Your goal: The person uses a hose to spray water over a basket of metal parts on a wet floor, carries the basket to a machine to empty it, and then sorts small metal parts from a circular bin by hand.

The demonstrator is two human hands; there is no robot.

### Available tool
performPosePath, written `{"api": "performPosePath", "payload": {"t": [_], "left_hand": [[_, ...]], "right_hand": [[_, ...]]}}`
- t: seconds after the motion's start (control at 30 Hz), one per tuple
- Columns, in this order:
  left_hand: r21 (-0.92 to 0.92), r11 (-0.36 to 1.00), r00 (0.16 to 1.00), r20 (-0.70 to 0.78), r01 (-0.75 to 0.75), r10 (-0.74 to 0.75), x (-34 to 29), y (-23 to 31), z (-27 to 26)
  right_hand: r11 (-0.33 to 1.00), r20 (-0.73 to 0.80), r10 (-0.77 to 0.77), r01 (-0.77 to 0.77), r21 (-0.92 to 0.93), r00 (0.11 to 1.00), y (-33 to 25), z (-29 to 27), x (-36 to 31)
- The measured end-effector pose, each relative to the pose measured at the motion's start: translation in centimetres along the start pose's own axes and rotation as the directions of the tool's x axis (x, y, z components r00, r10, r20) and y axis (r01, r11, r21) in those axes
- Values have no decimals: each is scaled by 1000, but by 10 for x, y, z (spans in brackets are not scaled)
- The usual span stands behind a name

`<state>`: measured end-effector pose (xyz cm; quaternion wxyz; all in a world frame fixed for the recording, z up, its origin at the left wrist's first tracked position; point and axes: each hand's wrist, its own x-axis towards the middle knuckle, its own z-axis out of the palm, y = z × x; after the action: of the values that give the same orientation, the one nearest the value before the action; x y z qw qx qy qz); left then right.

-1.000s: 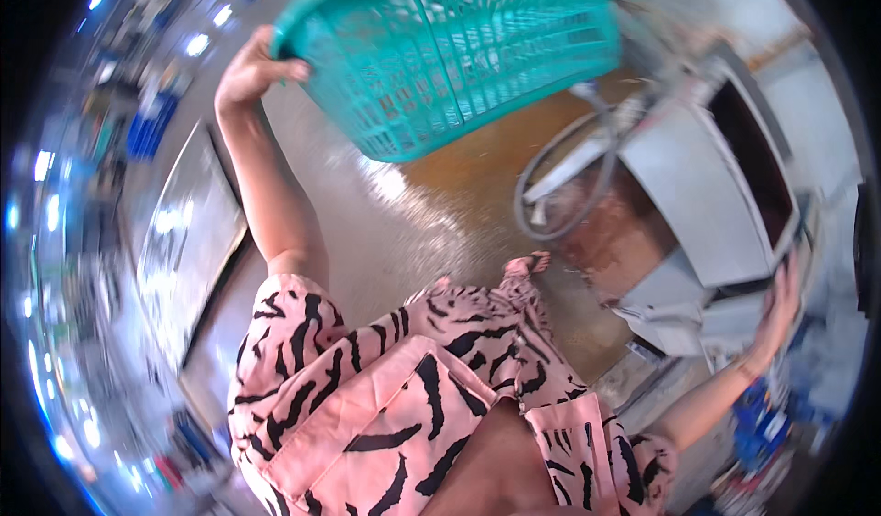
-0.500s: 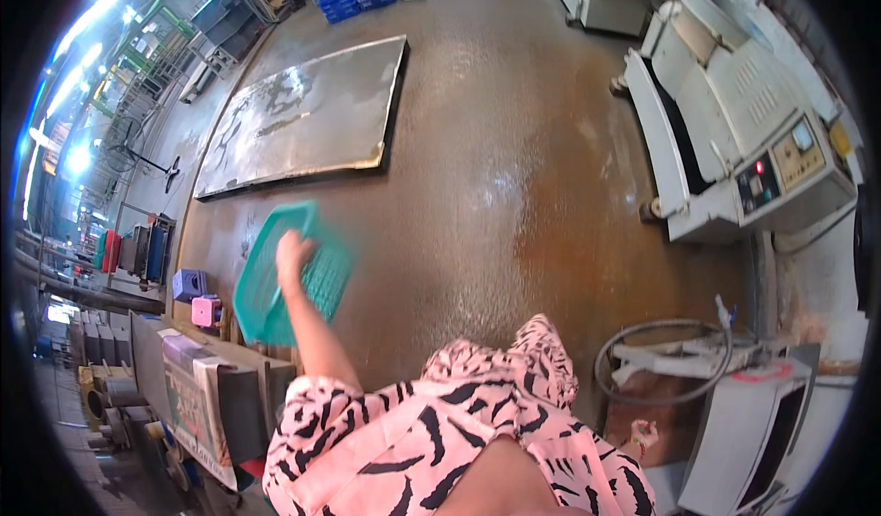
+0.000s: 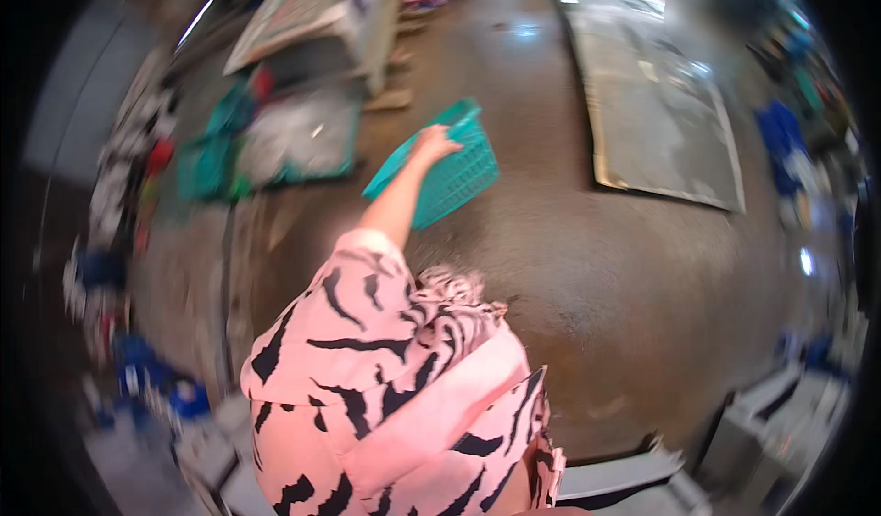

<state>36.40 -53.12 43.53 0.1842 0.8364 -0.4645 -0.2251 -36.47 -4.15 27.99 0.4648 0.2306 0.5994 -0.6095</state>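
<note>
That teal plastic lattice basket [image 3: 447, 169] hangs tilted over the wet brown floor [image 3: 587, 268], left hand [image 3: 433, 142] closed on its rim, looks light, stiff and best gripped right there, near a grey metal sheet [image 3: 656, 103]; right hand's not visible.

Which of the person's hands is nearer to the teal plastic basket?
The left. The left hand grips the rim of the teal basket at arm's length over the wet floor. The right hand is out of view, so its distance cannot be told.
</note>
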Motion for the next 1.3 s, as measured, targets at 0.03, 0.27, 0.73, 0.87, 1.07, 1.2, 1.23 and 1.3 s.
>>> {"api": "performPosePath", "payload": {"t": [0.03, 0.27, 0.73, 0.87, 1.07, 1.2, 1.23, 1.3], "left_hand": [[21, 988, 988, 19, 151, -152, -27, -11, 0], [-6, 812, 811, -23, 584, -584, -116, -69, 2], [-414, 420, 341, -255, 808, -905, -249, -139, -16], [-482, 337, 209, -299, 809, -931, -291, -129, -49], [-434, 294, 82, -443, 852, -893, -384, -188, -43], [-447, 286, 23, -508, 848, -861, -408, -203, -77], [-436, 294, 2, -557, 851, -830, -413, -222, -86], [-491, 360, 20, -570, 793, -822, -422, -267, -110]], "right_hand": [[992, 54, -8, 14, -123, 999, -58, 35, 18], [590, 664, -323, 692, -415, 674, -208, 448, 23], [613, 510, 358, 216, -760, 782, 7, 600, 134], [462, 700, 330, 539, -705, 633, 67, 738, 65], [253, 808, 523, 856, -451, 271, 196, 804, -90], [153, 585, 791, 868, -472, 179, 316, 769, -125], [150, 560, 809, 859, -489, 178, 342, 757, -133], [177, 528, 826, 798, -577, 198, 397, 733, -137]]}}
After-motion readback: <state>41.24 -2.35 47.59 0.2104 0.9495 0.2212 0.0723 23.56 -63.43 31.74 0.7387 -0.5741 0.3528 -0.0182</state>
